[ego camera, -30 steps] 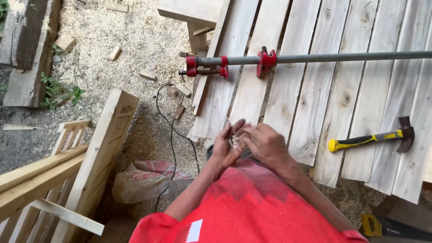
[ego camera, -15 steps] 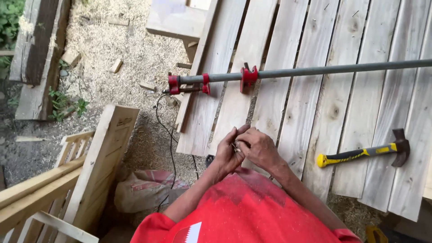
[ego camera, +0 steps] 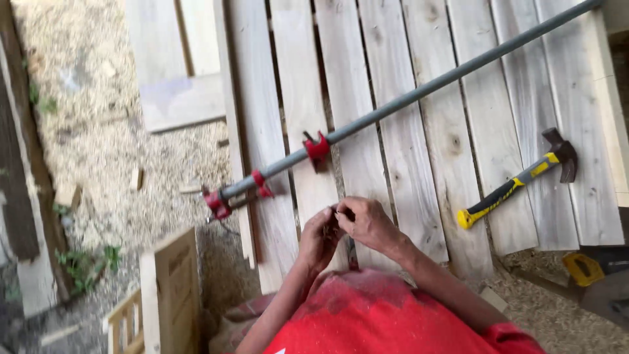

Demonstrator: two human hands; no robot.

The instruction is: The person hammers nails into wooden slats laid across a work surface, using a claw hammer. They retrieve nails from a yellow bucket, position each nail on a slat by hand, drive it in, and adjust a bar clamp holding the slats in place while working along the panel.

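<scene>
Pale wooden plank panel [ego camera: 393,98] laid flat, slats side by side with narrow gaps; long grey pipe clamp [ego camera: 419,95] with red jaws lies diagonally across it; yellow-and-black claw hammer [ego camera: 517,180] rests on the right slats, head toward the far right; sawdust-covered ground [ego camera: 98,151] beside the panel holds scattered wood offcuts [ego camera: 69,195].

Both forearms reach forward, the cupped left hand [ego camera: 319,237] meeting the right hand [ego camera: 368,224], whose fingers curl inward.
</scene>
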